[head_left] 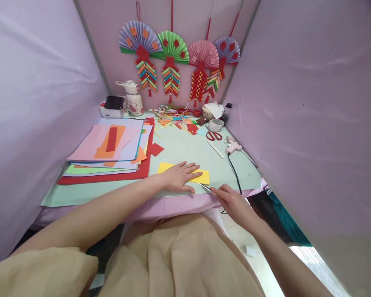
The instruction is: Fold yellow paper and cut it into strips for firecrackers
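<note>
Right hand (234,205): pinching a slim metal blade (205,187), pointing it toward the near edge of the yellow paper (204,176).
Left hand (179,177): spreading out, pressing flat.
Yellow paper: lying near the front of the green tabletop (185,148), looking bright, plain and oblong, partly hiding underneath.
Paper fans (203,54): hanging behind.

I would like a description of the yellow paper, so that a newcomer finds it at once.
Find the pale green mat and go to its near edge, right of the paper stack. There the left hand lies flat across the yellow paper, and the right hand holds a slim metal tool beside it. Unlike the red piece farther back, it is bright yellow and under a hand.
</note>
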`<state>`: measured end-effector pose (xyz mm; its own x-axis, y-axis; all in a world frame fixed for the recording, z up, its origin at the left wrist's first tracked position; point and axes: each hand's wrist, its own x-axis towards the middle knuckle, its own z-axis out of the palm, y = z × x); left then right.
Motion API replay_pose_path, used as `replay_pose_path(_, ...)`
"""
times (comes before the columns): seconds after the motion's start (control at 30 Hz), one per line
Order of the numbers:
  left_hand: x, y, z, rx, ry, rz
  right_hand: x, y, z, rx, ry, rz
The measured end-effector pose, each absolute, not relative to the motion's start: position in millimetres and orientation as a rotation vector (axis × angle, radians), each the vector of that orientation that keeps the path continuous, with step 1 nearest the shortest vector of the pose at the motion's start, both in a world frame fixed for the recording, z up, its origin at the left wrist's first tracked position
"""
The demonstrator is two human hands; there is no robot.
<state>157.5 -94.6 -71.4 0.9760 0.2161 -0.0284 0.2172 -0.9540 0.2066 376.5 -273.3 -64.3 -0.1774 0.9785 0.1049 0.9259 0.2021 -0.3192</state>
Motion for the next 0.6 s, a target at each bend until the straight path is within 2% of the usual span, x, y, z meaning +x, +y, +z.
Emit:
replay_pose_path(0.37,199,-104,-67,2.841,0.638,0.006,410,-246,-70,-1.774,-2.129,0.354)
replay_pose_path(0.6,190,-64,-61,2.888,0.526,-0.087,417,-242,-66,-1.774,-2.194,0.364)
